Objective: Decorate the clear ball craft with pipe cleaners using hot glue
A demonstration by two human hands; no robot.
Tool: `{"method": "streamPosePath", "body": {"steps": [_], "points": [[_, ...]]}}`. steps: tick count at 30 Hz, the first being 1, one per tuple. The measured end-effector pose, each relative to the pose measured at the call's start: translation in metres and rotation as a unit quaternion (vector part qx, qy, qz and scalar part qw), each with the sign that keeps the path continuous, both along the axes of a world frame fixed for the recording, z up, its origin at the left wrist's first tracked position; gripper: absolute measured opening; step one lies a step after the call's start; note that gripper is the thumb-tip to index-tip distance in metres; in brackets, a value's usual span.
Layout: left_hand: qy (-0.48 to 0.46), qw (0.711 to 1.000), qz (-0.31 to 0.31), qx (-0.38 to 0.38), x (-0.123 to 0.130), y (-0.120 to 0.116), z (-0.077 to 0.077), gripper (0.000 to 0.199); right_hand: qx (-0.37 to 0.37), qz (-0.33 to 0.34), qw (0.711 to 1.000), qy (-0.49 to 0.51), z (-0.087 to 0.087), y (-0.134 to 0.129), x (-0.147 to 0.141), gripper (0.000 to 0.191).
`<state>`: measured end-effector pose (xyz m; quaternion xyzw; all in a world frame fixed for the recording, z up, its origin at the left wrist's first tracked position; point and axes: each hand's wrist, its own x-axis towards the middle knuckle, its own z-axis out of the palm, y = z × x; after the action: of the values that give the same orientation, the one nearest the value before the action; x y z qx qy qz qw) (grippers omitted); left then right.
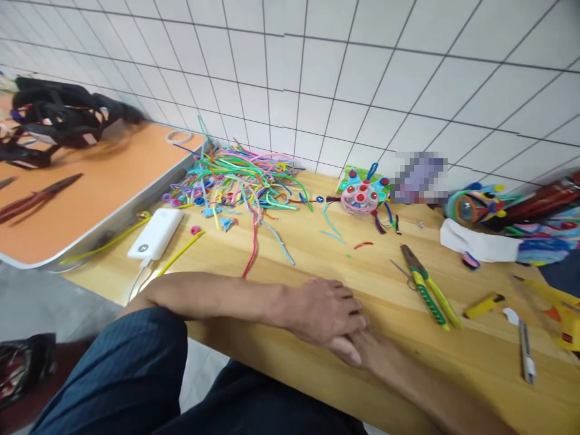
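My left hand (321, 310) lies over my right hand (366, 348) at the table's front edge. Its fingers are bent and close together, closed around the back of the right hand near the wrist. The fingers of my right hand are hidden underneath, so their shape cannot be told. Neither hand touches a tool. Nearest on the right are pliers (425, 290) with green and yellow handles. Beyond the hands lie a red strip (364, 244), a blue strip (280, 241) and a round pink and blue craft piece (360, 193) with red dots.
Colourful strips (244, 172) are heaped by the tiled wall. A white power bank (155, 234) with a cable lies left. Right are a yellow cutter (484, 306), a grey knife (526, 353), a yellow glue gun (568, 320) and a white sock-like piece (480, 241). Black headgear (67, 115) sits on the orange table.
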<state>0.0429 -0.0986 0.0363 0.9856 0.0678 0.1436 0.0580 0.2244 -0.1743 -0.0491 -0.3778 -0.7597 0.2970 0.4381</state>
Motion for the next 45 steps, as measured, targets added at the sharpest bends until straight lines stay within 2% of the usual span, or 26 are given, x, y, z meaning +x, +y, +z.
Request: {"method": "streamPosePath", "body": {"steps": [2,4,5,6,8,9,11,14,17,19,21,23,26,29,32,36,40,42,45], "points": [[0.021,0.998,0.035,-0.046,-0.03,0.026,0.011,0.045,0.089,0.03,0.985,-0.146,0.01,0.015,0.005,0.022],[0.059,0.984,0.126,-0.107,-0.068,0.054,0.022,0.024,0.132,0.063,0.971,-0.19,0.021,0.029,-0.001,0.029],[0.08,0.968,0.186,-0.15,-0.088,0.067,0.026,0.02,0.144,0.073,0.967,-0.199,0.026,0.034,-0.005,0.031],[0.097,0.947,0.246,-0.181,-0.108,0.079,0.029,0.019,0.152,0.081,0.965,-0.197,0.03,0.038,-0.008,0.031],[0.108,0.926,0.313,-0.183,-0.142,0.098,0.028,0.026,0.16,0.089,0.966,-0.183,0.033,0.041,-0.011,0.028],[0.112,0.917,0.337,-0.182,-0.153,0.105,0.025,0.033,0.16,0.09,0.967,-0.179,0.033,0.041,-0.01,0.026],[0.116,0.909,0.353,-0.187,-0.166,0.113,0.017,0.031,0.159,0.09,0.967,-0.177,0.032,0.04,-0.009,0.024],[0.106,0.912,0.34,-0.203,-0.162,0.116,0.01,0.018,0.163,0.087,0.966,-0.179,0.03,0.038,-0.009,0.023],[0.074,0.915,0.337,-0.21,-0.145,0.11,0.014,0.013,0.152,0.077,0.971,-0.166,0.029,0.038,-0.008,0.025],[0.051,0.918,0.334,-0.209,-0.13,0.101,0.016,0.011,0.128,0.035,0.981,-0.142,0.029,0.038,-0.005,0.031],[0.027,0.93,0.309,-0.199,-0.11,0.089,0.015,0.01,0.102,-0.04,0.987,-0.119,0.028,0.039,0.0,0.039],[0.034,0.948,0.273,-0.16,-0.089,0.075,0.009,0.011,0.082,-0.101,0.985,-0.109,0.028,0.041,0.004,0.049],[0.086,0.964,0.24,-0.071,-0.061,0.057,-0.005,0.011,0.064,-0.133,0.983,-0.112,0.027,0.043,0.008,0.058],[0.078,0.976,0.2,-0.03,-0.047,0.049,-0.02,0.013,0.053,-0.139,0.983,-0.111,0.027,0.045,0.008,0.046],[0.045,0.984,0.172,0.014,-0.047,0.049,-0.032,0.015,0.023,-0.135,0.986,-0.094,0.028,0.048,0.008,0.024],[0.025,0.986,0.152,0.066,-0.055,0.055,-0.039,0.021,-0.035,-0.156,0.984,-0.077,0.029,0.053,0.012,0.03],[0.03,0.981,0.177,0.077,-0.061,0.065,-0.037,0.025,-0.067,-0.197,0.976,-0.064,0.026,0.063,0.021,0.036],[0.038,0.978,0.191,0.073,-0.063,0.07,-0.035,0.023,-0.052,-0.213,0.974,-0.059,0.026,0.069,0.027,0.039],[0.052,0.974,0.211,0.062,-0.064,0.073,-0.035,0.021,0.038,-0.239,0.967,-0.077,0.03,0.075,0.034,0.037]]}}
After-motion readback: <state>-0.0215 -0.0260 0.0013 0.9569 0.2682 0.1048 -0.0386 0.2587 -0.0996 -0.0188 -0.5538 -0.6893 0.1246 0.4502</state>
